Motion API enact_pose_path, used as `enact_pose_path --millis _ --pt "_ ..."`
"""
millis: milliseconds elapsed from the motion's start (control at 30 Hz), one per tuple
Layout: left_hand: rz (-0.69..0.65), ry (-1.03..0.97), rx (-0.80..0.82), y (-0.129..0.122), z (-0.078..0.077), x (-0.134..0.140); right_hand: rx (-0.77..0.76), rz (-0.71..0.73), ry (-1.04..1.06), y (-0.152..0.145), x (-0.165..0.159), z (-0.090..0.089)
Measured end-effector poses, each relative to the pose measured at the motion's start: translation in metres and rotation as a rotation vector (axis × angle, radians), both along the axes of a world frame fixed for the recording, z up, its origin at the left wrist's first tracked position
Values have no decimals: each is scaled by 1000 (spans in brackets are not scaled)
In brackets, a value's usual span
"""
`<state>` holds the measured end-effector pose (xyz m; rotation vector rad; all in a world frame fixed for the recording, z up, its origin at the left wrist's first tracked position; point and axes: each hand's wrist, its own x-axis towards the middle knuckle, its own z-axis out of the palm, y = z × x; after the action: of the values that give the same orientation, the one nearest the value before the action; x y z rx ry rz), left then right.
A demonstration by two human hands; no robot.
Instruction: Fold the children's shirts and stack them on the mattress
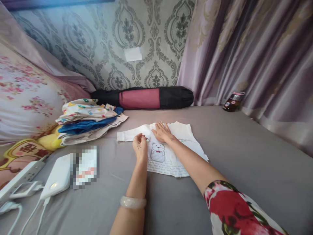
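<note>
White shirt (pixel 168 161), spread out in the centre of the frame with its bear print (pixel 158 152) facing up: that is what I have both hands over. From my remote seat I see the fingers of the right hand (pixel 162 132) released and stretched out, laid flat on the upper part of the cloth. The fingers of the left hand (pixel 140 147) are curled inward just beside it, where the sleeve meets the body; I cannot tell whether they grasp any fabric. One long sleeve (pixel 126 135) runs out past them toward the left. On the left forearm I make out a pale bangle (pixel 133 202), and a red floral garment (pixel 234 209) covers the right upper arm at lower right. Beneath it all is a grey bed sheet (pixel 244 156). Left of centre I find a stack of folded clothes (pixel 88 125), patterned on top with blue below, near a yellow cushion (pixel 50 138). At lower left are a pixelated patch (pixel 86 166), a white device with a glowing spot (pixel 58 174) and a power strip (pixel 23 179). Farther back, a black and pink roll (pixel 139 99) lies along the patterned wall (pixel 156 32), and a dark bottle (pixel 230 103) stands by the lilac curtains (pixel 244 49) at right.
</note>
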<state>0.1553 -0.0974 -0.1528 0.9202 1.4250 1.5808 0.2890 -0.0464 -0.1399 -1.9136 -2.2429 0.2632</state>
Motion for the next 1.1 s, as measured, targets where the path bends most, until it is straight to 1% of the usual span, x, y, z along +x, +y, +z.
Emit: enact_pose_path --millis 100,200,333,467,600,700,767,867,900,967,1033,1100 --pt "73 -105 -16 0 5 -1 -21 -21 0 2 -2 -4" --pt "116 -175 -35 0 11 -1 -35 -29 -6 2 -2 -7" --pt "189 -228 -45 -1 17 -5 -69 -31 -32 4 -2 -1" --pt "241 -275 -73 -1 20 -10 -65 -38 -66 10 -8 5" --pt "268 -310 -98 1 20 -14 -12 -93 -95 12 -15 -1" --pt "285 -337 -98 3 20 -15 11 -94 -109 11 -16 -6" --pt "313 -357 -89 4 21 -16 -22 -90 -117 11 -15 -3" --pt "389 -376 -76 5 21 -18 -103 -95 -152 13 -18 13" --pt "423 -375 -75 6 21 -20 -87 -84 -167 13 -21 20" --pt "508 -357 -78 8 21 -23 27 -11 -176 13 -35 31" --pt "593 -328 -76 9 21 -27 147 127 -142 11 -56 38" --pt "655 -311 -87 9 22 -31 143 290 -101 7 -80 38"
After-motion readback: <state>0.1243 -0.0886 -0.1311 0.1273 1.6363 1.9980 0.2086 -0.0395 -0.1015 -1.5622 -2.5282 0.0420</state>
